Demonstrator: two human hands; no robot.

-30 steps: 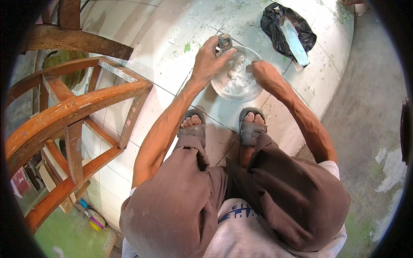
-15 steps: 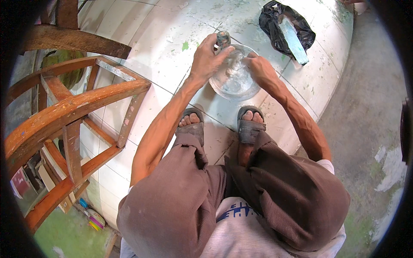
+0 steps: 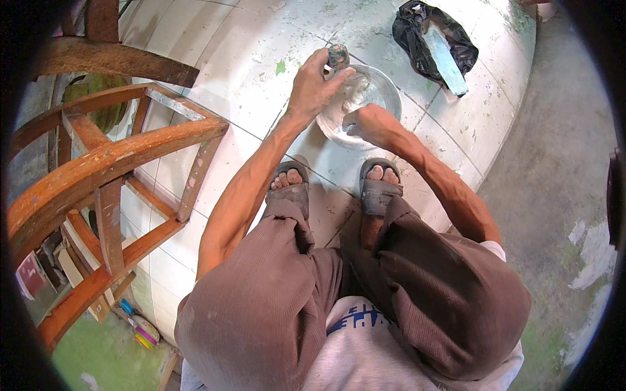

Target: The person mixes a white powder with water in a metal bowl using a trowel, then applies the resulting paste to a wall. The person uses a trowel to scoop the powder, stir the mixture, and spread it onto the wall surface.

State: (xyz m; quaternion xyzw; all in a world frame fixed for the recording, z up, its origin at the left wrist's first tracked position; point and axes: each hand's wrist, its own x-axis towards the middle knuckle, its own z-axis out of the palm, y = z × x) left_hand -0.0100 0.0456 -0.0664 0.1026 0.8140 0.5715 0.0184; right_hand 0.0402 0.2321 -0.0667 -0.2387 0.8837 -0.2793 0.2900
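A round, shallow metal pan (image 3: 392,98) sits on the white tiles beyond my feet, with whitish, wet-looking stuff (image 3: 355,98) smeared inside. At its far left rim my left hand (image 3: 313,88) is closed, thumb over the edge and fingers beside a dark, stained, rounded stub (image 3: 338,57). That stub looks like a handle, though its join to the pan is hidden. My right hand (image 3: 375,125) reaches over the near right rim with its fingers curled down inside. Whatever those fingers hold, if anything, is hidden.
A black plastic bag (image 3: 411,32) with a pale blue flat strip (image 3: 445,62) lies far right. Worn wooden chair frames (image 3: 104,159) stand at left. The tiled ledge drops to a grey floor (image 3: 554,163) at right. Paint flakes dot the tiles.
My right hand has moved from the pan's far right rim toward me and left, down into its near side. My left hand stays at the rim and stub.
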